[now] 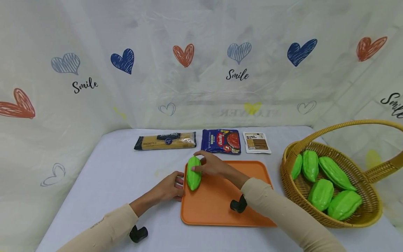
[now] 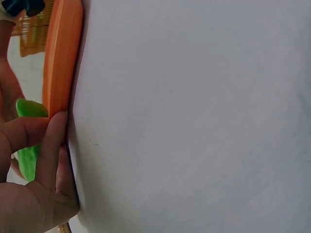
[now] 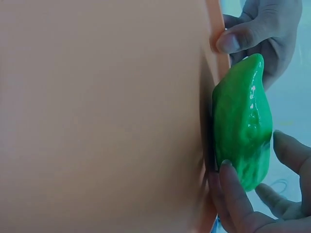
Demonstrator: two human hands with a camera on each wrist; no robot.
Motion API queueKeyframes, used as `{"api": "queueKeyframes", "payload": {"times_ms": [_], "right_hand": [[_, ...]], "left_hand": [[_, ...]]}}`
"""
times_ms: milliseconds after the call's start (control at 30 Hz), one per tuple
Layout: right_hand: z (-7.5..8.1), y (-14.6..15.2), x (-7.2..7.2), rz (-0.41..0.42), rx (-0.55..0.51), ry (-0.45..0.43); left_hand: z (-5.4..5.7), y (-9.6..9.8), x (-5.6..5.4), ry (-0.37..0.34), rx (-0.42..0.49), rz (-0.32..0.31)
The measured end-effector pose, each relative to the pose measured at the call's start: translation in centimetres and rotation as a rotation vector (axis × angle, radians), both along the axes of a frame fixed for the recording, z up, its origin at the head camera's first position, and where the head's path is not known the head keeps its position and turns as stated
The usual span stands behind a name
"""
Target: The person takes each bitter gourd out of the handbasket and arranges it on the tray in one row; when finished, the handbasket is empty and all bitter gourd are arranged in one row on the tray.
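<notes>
A glossy, ridged green vegetable (image 1: 193, 173), shaped like a bitter melon and pointed at its end, lies along the left edge of the orange tray (image 1: 217, 206). The thumb and fingers of my right hand (image 1: 214, 164) hold its far part. In the right wrist view the fingertips (image 3: 227, 167) touch the vegetable (image 3: 243, 121). At the tray's left rim is my left hand (image 1: 170, 187). The left wrist view shows its thumb and fingers pinching the tray edge (image 2: 63, 58). Part of the tray is hidden under the right forearm.
A wicker basket (image 1: 284, 171) with a tall handle stands right of the tray, holding several similar green vegetables (image 1: 335, 171). Behind the tray lie a spaghetti packet (image 1: 168, 141), a blue Barilla pouch (image 1: 221, 141) and a small white-and-brown packet (image 1: 256, 142). A heart-printed cloth (image 1: 201, 87) hangs at the back.
</notes>
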State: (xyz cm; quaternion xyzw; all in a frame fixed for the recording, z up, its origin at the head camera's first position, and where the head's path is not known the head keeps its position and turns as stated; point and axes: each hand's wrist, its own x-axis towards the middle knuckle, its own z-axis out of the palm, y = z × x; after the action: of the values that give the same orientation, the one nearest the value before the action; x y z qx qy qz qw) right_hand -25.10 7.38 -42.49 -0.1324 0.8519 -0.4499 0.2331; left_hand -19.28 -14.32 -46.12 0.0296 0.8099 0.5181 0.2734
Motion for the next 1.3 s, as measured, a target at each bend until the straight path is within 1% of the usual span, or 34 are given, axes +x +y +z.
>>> {"api": "queueKeyframes", "payload": {"times_ms": [233,333,467,567,733,900,1133,1300], "right_hand": [[0.6,0.6,0.3,-0.023,0.007,-0.022],[0.8,0.8,0.4,-0.029,0.026,-0.023],[0.8,1.3,0.4,-0.020,0.039,-0.010],[0.9,1.9,0.5,-0.005,0.006,0.003],[1.6,2.9,0.9,0.026,-0.039,0.014],[2.3,3.9,1.7,0.046,-0.027,0.022],[3.4,5.0,3.3,0.087,-0.042,-0.005],[4.3,5.8,4.3,0.114,-0.036,0.044]], "left_hand": [[0.1,0.1,0.0,0.001,-0.005,0.003],[0.0,0.1,0.0,0.005,-0.005,0.003],[0.1,0.1,0.1,0.005,-0.008,0.000],[0.1,0.1,0.1,0.008,-0.005,-0.004],[0.0,0.1,0.1,0.015,0.006,-0.007],[0.0,0.1,0.1,0.016,0.007,-0.001],[-0.4,0.0,0.1,0.010,0.012,-0.014],[-0.4,0.1,0.0,0.014,0.012,-0.011]]}}
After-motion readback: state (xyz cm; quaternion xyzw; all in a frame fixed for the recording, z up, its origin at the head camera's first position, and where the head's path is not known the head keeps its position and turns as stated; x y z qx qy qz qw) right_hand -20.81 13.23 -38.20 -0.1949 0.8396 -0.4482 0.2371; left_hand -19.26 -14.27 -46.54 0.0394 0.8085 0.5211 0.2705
